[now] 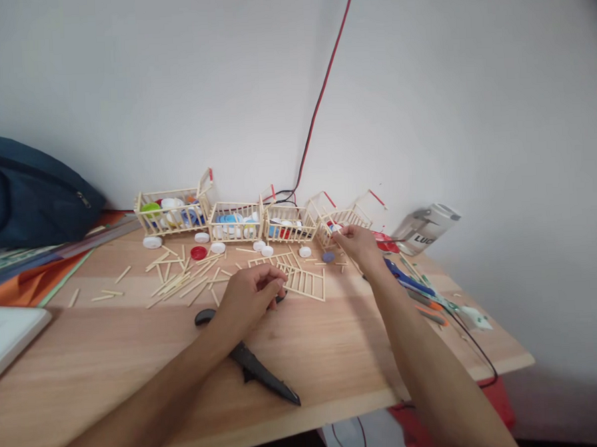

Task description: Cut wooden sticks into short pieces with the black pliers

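Observation:
My right hand (360, 245) reaches to the rightmost small stick-built cart (351, 217). Its thumb and fingers pinch a white bottle cap (336, 228) at the cart's near-left corner; the fingers partly cover it. My left hand (254, 286) is loosely curled over the table, thumb against the fingers, with nothing visible in it. Beneath that hand and wrist lies a black glue-gun-shaped tool (263, 372), partly hidden. Just beyond the left fingers are flat stick grids (306, 283). Three more carts, one of them (236, 221) in the middle, stand in the row holding coloured caps.
Loose wooden sticks (181, 283) and caps, including a red one (198, 253), lie before the carts. Blue-handled pliers (409, 278), orange-handled tools (428, 310) and a tilted container (429, 226) are at right. A dark bag (26, 191) and white device (14, 335) are at left.

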`<state>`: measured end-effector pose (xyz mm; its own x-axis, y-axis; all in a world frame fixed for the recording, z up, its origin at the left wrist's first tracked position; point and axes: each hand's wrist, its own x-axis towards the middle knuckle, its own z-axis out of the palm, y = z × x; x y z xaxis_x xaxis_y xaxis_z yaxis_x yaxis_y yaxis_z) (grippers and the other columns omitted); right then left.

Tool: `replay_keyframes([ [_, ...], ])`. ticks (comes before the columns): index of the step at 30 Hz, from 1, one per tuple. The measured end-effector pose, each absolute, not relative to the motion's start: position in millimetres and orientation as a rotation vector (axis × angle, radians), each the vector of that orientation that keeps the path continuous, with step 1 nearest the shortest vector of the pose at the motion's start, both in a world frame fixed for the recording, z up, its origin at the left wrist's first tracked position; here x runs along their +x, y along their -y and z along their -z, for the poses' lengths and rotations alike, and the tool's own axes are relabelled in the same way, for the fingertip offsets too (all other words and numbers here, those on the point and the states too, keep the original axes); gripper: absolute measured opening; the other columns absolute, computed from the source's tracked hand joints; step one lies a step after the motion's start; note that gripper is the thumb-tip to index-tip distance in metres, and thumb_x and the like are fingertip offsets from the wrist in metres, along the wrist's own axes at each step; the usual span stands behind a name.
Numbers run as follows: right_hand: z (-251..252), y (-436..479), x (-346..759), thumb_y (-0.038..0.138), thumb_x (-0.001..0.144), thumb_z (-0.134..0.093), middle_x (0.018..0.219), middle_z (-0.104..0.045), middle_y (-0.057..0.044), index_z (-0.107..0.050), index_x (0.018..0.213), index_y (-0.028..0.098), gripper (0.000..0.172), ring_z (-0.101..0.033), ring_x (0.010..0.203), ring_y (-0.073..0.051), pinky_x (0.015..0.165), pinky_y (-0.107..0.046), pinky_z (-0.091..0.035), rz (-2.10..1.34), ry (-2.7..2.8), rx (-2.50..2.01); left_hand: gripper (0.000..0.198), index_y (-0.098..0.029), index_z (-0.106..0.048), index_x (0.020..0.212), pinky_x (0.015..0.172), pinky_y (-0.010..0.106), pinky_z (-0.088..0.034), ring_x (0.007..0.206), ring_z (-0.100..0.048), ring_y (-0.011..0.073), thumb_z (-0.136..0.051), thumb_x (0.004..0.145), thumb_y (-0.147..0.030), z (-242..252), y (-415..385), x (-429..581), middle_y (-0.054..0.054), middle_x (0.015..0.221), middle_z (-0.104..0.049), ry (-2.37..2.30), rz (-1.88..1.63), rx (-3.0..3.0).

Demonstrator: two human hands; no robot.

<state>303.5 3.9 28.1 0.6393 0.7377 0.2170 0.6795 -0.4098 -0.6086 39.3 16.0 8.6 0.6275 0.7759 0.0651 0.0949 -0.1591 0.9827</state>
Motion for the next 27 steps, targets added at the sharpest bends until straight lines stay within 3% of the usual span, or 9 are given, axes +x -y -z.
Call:
replay_keyframes([
  [7,-29.3,-2.4,292.2,0.033,0.069,-0.051,0.057,-0.064,-0.003,-0.066,0.064,0.015,0.023,-0.05,0.046,-0.011,0.046,-0.02,-0.034,-0.251,1.042,-2.133,0.017,-0.015,-0.062,0.083,0.044,0.018,-0.038,0.047,-0.049,0.0072,-0.051,0.075,-0.026,-7.1,-15.4,40.8,0.0,0.065,-0.06,-0.732,-0.713,1.652],
  [12,-34.0,-1.9,287.6,0.031,0.064,-0.056,0.047,-0.056,0.0,-0.063,0.055,0.015,0.019,-0.044,0.042,-0.01,0.044,-0.021,-0.03,-0.214,0.971,-2.182,0.017,-0.015,-0.061,0.08,0.044,0.019,-0.038,0.047,-0.05,0.0082,-0.051,0.074,-0.028,-8.0,-14.6,42.5,0.0,0.064,-0.061,-0.749,-0.698,1.633],
  [27,-28.1,-6.6,290.3,0.027,0.066,-0.054,0.042,-0.054,0.0,-0.062,0.049,0.017,0.021,-0.05,0.047,-0.013,0.047,-0.023,-0.03,-0.117,0.958,-2.165,0.016,-0.016,-0.062,0.082,0.045,0.019,-0.038,0.049,-0.05,0.0082,-0.05,0.076,-0.026,-1.1,-17.2,42.5,0.0,0.066,-0.061,-0.751,-0.692,1.699],
])
